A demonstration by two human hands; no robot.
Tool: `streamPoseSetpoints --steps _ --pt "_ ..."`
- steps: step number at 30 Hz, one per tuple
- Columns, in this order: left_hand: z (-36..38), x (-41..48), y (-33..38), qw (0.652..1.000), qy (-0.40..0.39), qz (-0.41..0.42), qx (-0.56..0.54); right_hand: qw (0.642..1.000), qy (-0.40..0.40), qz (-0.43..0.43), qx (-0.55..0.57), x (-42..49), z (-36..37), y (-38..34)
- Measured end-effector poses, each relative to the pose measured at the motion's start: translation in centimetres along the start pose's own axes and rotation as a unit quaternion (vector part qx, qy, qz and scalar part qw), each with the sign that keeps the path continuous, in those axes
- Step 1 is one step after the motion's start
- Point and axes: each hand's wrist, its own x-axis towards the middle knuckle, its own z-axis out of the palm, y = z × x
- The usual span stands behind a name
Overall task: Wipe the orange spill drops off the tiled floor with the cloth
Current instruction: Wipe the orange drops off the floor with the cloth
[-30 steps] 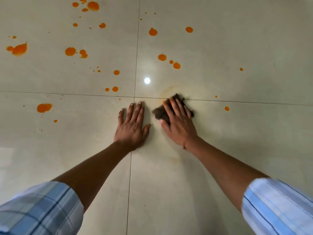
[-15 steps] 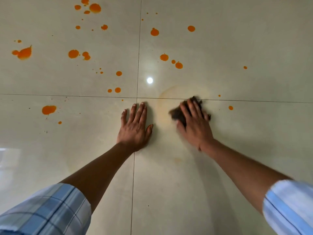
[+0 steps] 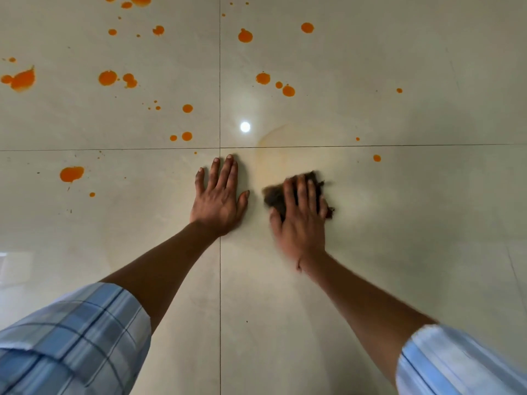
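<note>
A dark brown cloth (image 3: 273, 196) lies on the glossy beige tiled floor (image 3: 427, 223), pressed flat under my right hand (image 3: 302, 218), whose fingers cover most of it. My left hand (image 3: 219, 199) rests flat on the floor with fingers spread, just left of the cloth, beside the tile joint. Several orange drops dot the tiles beyond and left: a cluster (image 3: 288, 90) ahead of the cloth, a small drop (image 3: 377, 158) to its right, a big blot (image 3: 71, 173) at the left, another splash (image 3: 22, 79) far left. A faint orange smear (image 3: 273, 155) arcs above the cloth.
Dark grout lines cross near my left fingertips (image 3: 220, 109). A ceiling light reflects as a bright spot (image 3: 245, 127). Plaid and striped blue sleeves fill the lower corners.
My right hand has slid the cloth right and then back toward me, leaving a faint orange smear near the tile joint. My left hand has stayed planted.
</note>
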Motion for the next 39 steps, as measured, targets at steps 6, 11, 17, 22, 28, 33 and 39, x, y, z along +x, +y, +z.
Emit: streamPoseSetpoints --steps 6,11,17,22,28,33,39 --pt "-0.4 -0.2 0.0 1.000 0.006 0.003 -0.006 0.994 -0.053 -0.096 -0.010 -7.0 -0.9 4.9" --pt "0.1 -0.1 0.0 1.000 0.017 0.003 -0.007 1.000 0.000 -0.020 0.009 4.0 -0.1 0.5" --pt "-0.4 -0.3 0.1 1.000 0.017 -0.001 -0.009 0.992 -0.045 -0.116 -0.008 -4.4 -0.3 3.5" --pt "-0.1 -0.2 0.0 1.000 0.022 0.003 -0.009 0.997 -0.016 -0.076 -0.002 8.8 -0.2 -1.3" --pt "-0.2 -0.2 -0.2 1.000 0.013 0.003 0.001 0.994 -0.015 -0.106 0.011 4.2 0.0 -0.2" --pt "-0.2 -0.1 -0.3 1.000 0.014 0.004 0.001 0.996 -0.033 -0.087 -0.001 13.1 -0.6 -2.8" --pt "-0.3 0.0 -0.4 1.000 0.002 0.003 0.002 0.993 -0.018 -0.115 0.000 8.6 -0.6 -0.6"
